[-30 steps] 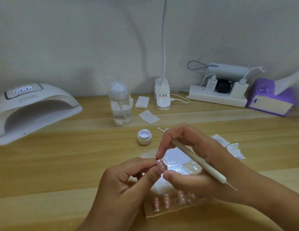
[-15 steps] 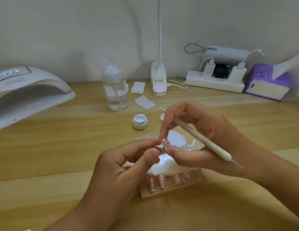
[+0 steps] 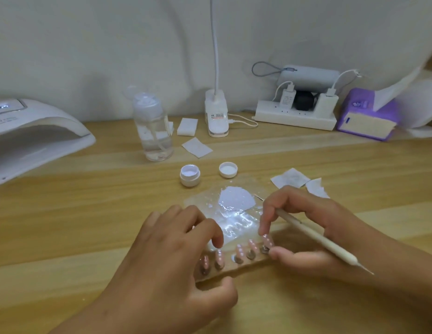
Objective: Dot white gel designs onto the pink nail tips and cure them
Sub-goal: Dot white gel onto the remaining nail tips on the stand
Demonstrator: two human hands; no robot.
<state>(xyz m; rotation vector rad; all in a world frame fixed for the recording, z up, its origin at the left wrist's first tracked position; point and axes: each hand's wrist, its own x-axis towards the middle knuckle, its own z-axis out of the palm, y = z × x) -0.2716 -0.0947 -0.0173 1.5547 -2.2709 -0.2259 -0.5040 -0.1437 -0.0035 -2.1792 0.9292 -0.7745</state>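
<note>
A left hand (image 3: 176, 256) pinches a card strip (image 3: 248, 267) by its near and far edges on the wooden table (image 3: 89, 213). The right hand (image 3: 306, 227), dotting tool (image 3: 316, 239) gripped in curled fingers, nips the end one of five dotted pink nail tips (image 3: 252, 249) at the strip's right end. Seating it squarely, fingers clear of the uncured dots, looks the care needed. Beyond lie a foil palette (image 3: 236, 200), an open gel pot (image 3: 190, 175) and, far left against the pale wall, the curing lamp (image 3: 36, 138).
</note>
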